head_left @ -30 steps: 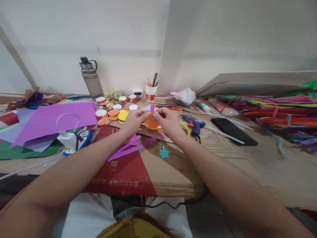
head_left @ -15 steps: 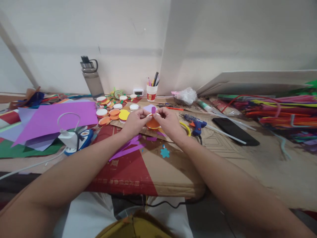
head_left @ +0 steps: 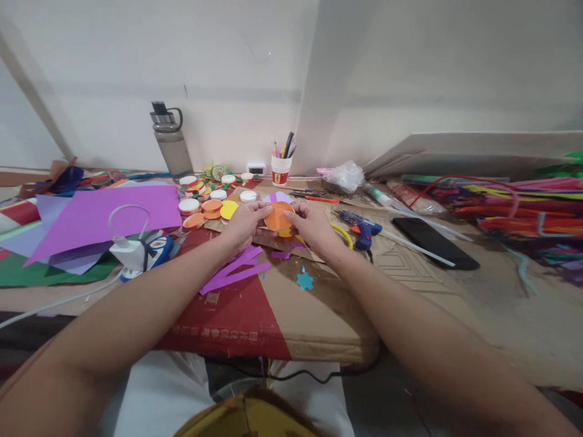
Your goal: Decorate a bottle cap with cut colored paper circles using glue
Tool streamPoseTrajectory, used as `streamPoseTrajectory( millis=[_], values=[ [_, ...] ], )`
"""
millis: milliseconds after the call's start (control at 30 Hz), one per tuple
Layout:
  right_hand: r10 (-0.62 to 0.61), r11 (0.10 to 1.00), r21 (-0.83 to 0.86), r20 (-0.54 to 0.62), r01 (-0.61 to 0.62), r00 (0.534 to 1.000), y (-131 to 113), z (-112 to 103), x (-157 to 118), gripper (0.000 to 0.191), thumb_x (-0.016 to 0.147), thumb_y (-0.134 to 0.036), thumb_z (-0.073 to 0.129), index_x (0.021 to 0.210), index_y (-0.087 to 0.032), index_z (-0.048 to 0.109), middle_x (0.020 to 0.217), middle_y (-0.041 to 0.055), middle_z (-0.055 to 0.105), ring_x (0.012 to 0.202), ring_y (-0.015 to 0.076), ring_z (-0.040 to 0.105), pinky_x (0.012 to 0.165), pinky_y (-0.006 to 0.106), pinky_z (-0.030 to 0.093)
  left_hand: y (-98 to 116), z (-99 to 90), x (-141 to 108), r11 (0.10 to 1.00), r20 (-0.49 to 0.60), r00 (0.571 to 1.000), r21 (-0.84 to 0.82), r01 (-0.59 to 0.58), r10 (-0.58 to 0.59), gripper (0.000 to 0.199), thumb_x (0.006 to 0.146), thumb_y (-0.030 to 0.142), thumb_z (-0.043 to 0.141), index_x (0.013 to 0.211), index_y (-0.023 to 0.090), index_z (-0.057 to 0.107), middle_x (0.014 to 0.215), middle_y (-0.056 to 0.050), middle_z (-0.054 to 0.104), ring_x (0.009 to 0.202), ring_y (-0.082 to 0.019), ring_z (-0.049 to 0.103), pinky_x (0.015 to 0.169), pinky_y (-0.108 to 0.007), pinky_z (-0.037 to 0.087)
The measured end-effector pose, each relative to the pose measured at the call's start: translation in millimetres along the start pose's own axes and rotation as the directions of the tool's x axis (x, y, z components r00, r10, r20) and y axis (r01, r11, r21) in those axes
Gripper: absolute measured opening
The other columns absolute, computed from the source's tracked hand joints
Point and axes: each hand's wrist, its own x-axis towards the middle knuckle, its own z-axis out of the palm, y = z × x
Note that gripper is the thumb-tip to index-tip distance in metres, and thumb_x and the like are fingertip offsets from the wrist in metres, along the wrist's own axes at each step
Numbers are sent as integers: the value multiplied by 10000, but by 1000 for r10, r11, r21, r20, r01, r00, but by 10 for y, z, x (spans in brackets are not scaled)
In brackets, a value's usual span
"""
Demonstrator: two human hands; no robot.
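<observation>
L hand [head_left: 248, 223] & R hand [head_left: 315, 226]: fingers of both pinching opp. sides of orange disc [head_left: 279, 216], held btwn them over the cardboard [head_left: 328, 331]. Purple strips [head_left: 237, 273] nr L hand; teal paper flower [head_left: 305, 280] closer to body; glue gun [head_left: 365, 233] right of R hand, w/ black phone [head_left: 432, 240] beyond.

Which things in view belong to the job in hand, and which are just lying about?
Likely in the job:
orange disc, between left hand and right hand
purple tab at its far edge
purple strips, matching colour

Apparently lying about:
water bottle
paper cup of pens
black phone
</observation>
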Motion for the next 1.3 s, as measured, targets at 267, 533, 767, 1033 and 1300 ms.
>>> streamPoseTrajectory(
  millis=[267, 533, 767, 1033, 1300],
  values=[
    [35, 995, 92, -6, -34, 999, 88, 13, 44, 139, 721, -322, 649, 698, -200, 587, 601, -24, 581, 475, 107, 514, 473, 253, 445, -8, 15, 6, 997, 21, 998, -40, 59, -58, 172, 773, 257, 697, 886, 128, 685, 800, -90, 728, 619, -166, 672, 485, -277, 579],
    [32, 992, 122, 33, -36, 999, 106, 21, 44, 144, 740, -332, 634, 740, -197, 581, 638, -25, 597, 496, 98, 523, 486, 241, 456, 0, 26, -9, 998, 48, 997, 12, 62, -63, 176, 703, 226, 762, 794, 133, 645, 713, -46, 699, 599, -135, 651, 519, -240, 568],
    [22, 996, 86, 7, -22, 1000, 70, 10, 31, 123, 745, -297, 643, 719, -190, 588, 661, -8, 606, 526, 110, 545, 497, 242, 454, 2, 24, -13, 1000, 40, 999, 14, 17, -18, 120, 746, 197, 717, 755, 127, 621, 686, -36, 665, 605, -133, 641, 546, -262, 577],
    [2, 989, 148, 8, -3, 1000, 60, -14, 39, 344, 806, -551, 576, 794, -207, 572, 713, -10, 568, 585, 107, 524, 555, 253, 487, 14, 48, -28, 1000, 14, 1000, 4, 24, -24, 139, 811, 223, 655, 889, 109, 670, 819, -85, 719, 634, -154, 671, 544, -279, 586],
    [-76, 994, 82, 64, 70, 995, 5, -27, -5, 215, 797, -410, 616, 818, -197, 601, 794, 11, 631, 635, 123, 571, 567, 263, 499, -31, 17, -21, 976, 93, 980, 115, -186, 176, 297, 721, 358, 753, 873, 116, 670, 818, -47, 699, 686, -135, 654, 590, -264, 591]
  ],
)
